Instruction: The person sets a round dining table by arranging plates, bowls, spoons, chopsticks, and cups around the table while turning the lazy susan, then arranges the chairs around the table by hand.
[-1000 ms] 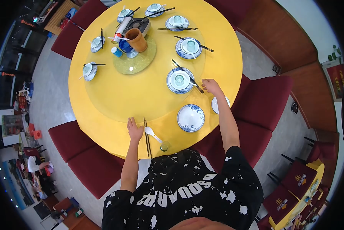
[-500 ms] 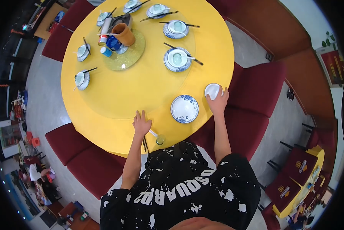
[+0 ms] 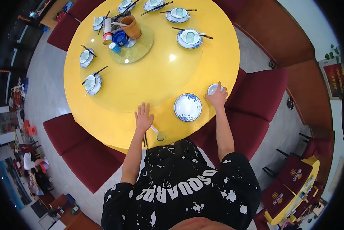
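My left hand (image 3: 143,117) lies with fingers spread over the near edge of the large glass turntable (image 3: 129,90). Close to that wrist are a small drinking glass (image 3: 160,136), a white spoon (image 3: 154,129) and dark chopsticks (image 3: 144,140), partly hidden by my forearm. A small white bowl (image 3: 213,89) is at the table's right side, with my right hand (image 3: 218,98) closed on its rim; the fingers cover part of it. Between my hands sits a white plate (image 3: 187,107) with blue flower patterns.
Several place settings, such as a plate with bowl and cup (image 3: 190,38), ring the turntable. A smaller gold disc (image 3: 135,57) carries a wooden pot (image 3: 131,27), a can and blue containers. Maroon chairs (image 3: 248,92) surround the yellow table (image 3: 218,46).
The place settings have turned counterclockwise with the glass turntable: left ones nearer me, right ones farther away. My left hand's fingers have spread. My right hand stays on the bowl.
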Demonstrator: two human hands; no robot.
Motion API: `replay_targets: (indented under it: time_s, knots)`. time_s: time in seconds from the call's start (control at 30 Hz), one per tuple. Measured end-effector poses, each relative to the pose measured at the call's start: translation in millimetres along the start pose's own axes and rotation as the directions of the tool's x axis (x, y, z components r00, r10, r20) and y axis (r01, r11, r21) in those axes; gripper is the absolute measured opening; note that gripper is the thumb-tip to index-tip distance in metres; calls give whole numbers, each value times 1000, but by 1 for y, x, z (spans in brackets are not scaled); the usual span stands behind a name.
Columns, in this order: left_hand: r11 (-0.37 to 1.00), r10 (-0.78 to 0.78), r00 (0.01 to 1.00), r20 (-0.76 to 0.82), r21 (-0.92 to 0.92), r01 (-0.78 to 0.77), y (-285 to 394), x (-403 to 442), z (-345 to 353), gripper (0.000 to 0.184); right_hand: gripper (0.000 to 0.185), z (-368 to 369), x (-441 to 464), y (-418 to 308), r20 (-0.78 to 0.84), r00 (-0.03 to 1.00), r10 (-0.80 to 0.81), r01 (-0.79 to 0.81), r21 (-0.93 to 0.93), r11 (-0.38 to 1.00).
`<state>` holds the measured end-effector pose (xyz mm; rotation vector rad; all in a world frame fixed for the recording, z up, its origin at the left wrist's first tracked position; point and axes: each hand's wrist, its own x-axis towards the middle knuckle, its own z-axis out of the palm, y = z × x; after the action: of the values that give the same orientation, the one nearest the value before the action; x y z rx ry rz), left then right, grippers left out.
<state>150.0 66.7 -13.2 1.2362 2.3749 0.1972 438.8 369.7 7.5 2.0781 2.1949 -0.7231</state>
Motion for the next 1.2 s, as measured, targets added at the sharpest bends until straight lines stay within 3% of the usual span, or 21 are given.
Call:
replay_targets:
  time_s: [0.23, 0.33, 0.43, 0.53, 0.57, 0.67, 0.73, 0.77, 0.83, 0.9, 1.0, 1.03, 1.1, 1.2]
  knots:
    - [997, 35, 999, -7, -62, -35, 32, 14, 7, 76, 107, 5, -18, -34, -71, 990, -118, 119, -1, 993]
    - [996, 27, 1000, -5, -85, -28, 39, 16, 10, 78, 107, 7, -54, -54, -73, 935, -346, 349, 47, 936]
    - [994, 20, 1000, -14, -111, -21, 43, 16, 8, 78, 107, 28, -89, -66, 15, 860, -510, 510, -36, 860]
    - [997, -34, 996, -79, -78, 28, 58, 18, 2, 71, 106, 48, -107, -70, 4, 826, -563, 563, -43, 825]
    - [997, -62, 992, -107, -58, 56, 66, 18, 0, 68, 107, 52, -109, -72, 23, 825, -564, 564, -63, 823]
    - [957, -23, 973, -228, -288, -45, 96, 22, 0, 57, 106, 40, -120, -76, 67, 839, -540, 544, -95, 834]
    - [896, -27, 980, -195, -440, -63, 116, 24, 11, 54, 100, 15, -123, -85, 62, 866, -496, 500, -73, 863]
    - [857, -23, 983, -180, -509, -74, 124, 26, 17, 52, 95, 29, -114, -73, 5, 920, -393, 390, 94, 916]
    - [746, -140, 989, -52, -663, 71, 125, 40, 51, 47, 84, 69, -89, -37, -47, 988, -146, 152, 431, 890]
    - [639, -188, 980, 57, -751, 166, 117, 63, 104, 36, 74, 69, -84, -31, 59, 998, -21, -10, 479, 878]
    - [560, -221, 975, 6, -818, 132, 117, 68, 117, 34, 67, 75, -73, -23, 168, 985, 48, -142, 613, 777]
    - [534, -181, 978, 99, -825, 182, 123, 61, 94, 37, 67, 79, -73, -20, 199, 979, 52, -173, 664, 727]
    - [490, -94, 959, 267, -826, 278, 142, 48, 6, 44, 63, 62, -85, -35, 59, 997, 39, -66, 578, 813]
    - [411, -183, 965, 187, -877, 248, 140, 66, -6, 40, 60, 24, -86, -78, -65, 996, -56, 82, 546, 834]
